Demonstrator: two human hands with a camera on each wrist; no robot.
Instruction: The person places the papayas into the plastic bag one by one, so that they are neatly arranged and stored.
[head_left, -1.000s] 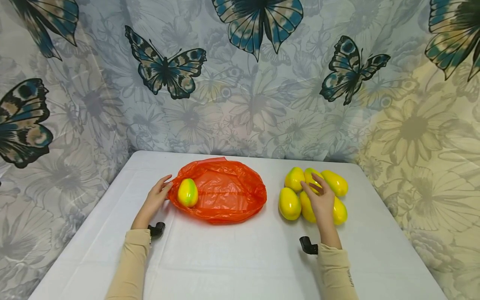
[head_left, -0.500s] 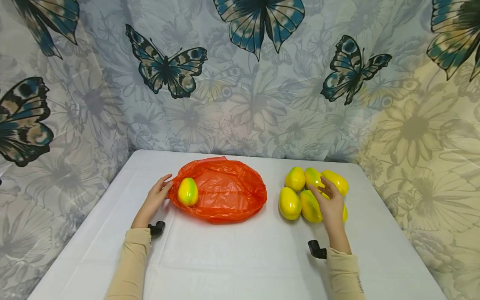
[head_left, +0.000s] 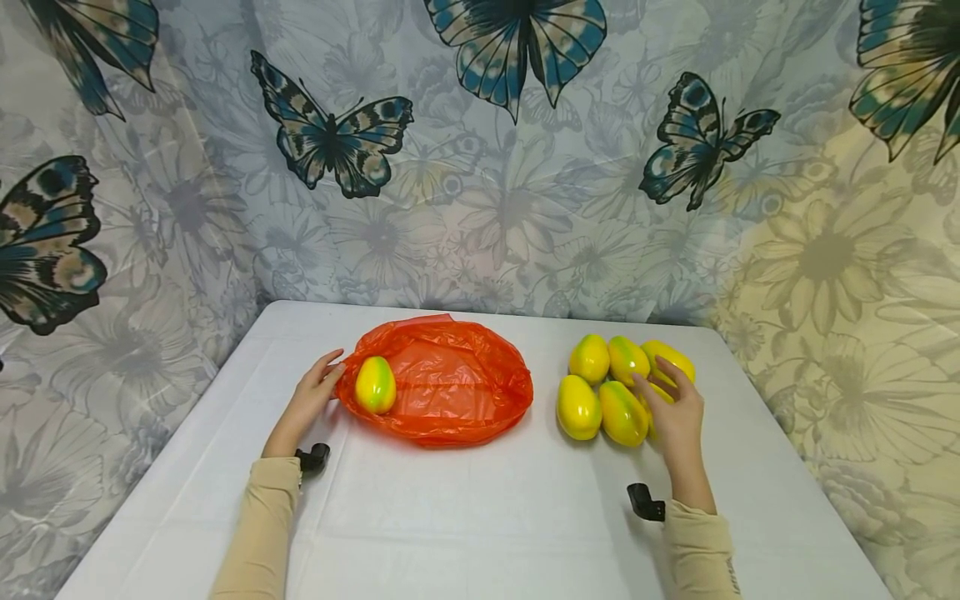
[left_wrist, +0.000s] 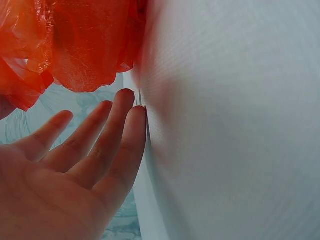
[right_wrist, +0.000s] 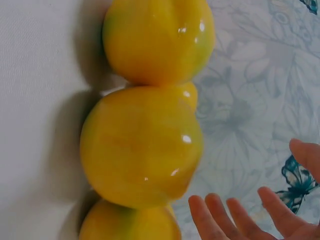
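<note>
Left hand (head_left: 309,402) fingers straight, together, touched orange bag (head_left: 450,383); right hand (head_left: 675,408) fingers spread over mango pile (head_left: 622,387), right of bag.

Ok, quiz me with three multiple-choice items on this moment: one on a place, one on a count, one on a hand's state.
1. Where does the lone fruit lie?
A. on the orange bag
B. on the bare table
C. in the right hand

2. How many fruits show in the right cluster?
A. two
B. six
C. nine

3. How is the left hand?
A. curled in a fist
B. gripping a fruit
C. fingers straight at the bag's edge

Answers: 1 A, the head view shows it on the bag's left part. 2 B, six can be made out, one mostly hidden by the hand. 3 C, the left wrist view shows straight fingers.
</note>
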